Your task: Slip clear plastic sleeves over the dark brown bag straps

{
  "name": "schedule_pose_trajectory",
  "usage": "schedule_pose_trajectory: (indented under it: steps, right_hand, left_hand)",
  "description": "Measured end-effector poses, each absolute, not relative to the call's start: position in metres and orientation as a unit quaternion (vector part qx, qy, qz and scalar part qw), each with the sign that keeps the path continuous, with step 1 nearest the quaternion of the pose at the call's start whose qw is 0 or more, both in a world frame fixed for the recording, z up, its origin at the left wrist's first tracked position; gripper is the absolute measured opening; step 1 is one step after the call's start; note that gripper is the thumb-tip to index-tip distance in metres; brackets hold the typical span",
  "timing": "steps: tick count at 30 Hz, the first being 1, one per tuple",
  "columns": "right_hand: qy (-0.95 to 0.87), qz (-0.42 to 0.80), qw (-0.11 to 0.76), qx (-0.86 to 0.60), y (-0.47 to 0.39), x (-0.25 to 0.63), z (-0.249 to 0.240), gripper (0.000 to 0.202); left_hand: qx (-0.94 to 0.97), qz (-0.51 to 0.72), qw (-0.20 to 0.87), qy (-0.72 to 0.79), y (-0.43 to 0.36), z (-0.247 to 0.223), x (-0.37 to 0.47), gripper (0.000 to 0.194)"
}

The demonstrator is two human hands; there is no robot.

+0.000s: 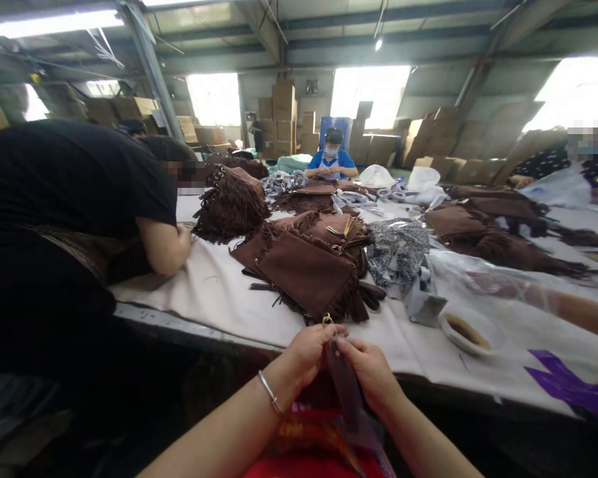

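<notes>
Both hands are up at the near edge of the bench (219, 292), working one piece between them: the left hand (306, 352) and the right hand (371, 372) meet on a dark brown strap (346, 388), fingers of both pinched narrow around its upper end, just below a small gold ring (327, 320) that pokes out above the left hand. The strap hangs down between the wrists, over something red in the lap. A silver bangle (270, 393) sits on the left wrist. Just beyond the hands lies a heap of brown fringed bags (309, 265) on the pale bench cover, touching its near edge. To the right of it, a patterned dust bag (396, 249), then a small white dish (471, 330), and a purple strip (571, 385) at the far right. On the left, a person in black (64, 199) leans over the bench; a person in blue (333, 159) sits at the far end.
</notes>
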State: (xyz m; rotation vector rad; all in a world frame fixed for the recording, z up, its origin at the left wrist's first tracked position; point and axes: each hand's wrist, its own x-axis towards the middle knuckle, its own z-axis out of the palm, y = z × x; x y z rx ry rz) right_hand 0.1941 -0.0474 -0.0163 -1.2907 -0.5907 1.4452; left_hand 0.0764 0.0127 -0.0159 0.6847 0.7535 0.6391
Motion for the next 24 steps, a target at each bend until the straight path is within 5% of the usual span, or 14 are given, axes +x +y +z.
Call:
schedule_pose_trajectory:
  steps: [8,16,24]
  right_hand:
    - [-0.275,0.626,0.497,-0.534,-0.04,0.19,-0.015,0.044]
    - [-0.245,0.564,0.543,-0.572,-0.028,0.185,-0.019,0.041]
    - [-0.24,0.537,0.548,-0.595,0.006,0.178,-0.023,0.037]
  left_hand:
    - [0.272,0.328,0.804,0.415,0.016,-0.007,0.059,0.038]
    - [0.203,0.375,0.793,0.435,0.024,-0.019,0.074,0.013]
    - [0.222,0.343,0.802,0.435,0.022,-0.009,0.066,0.014]
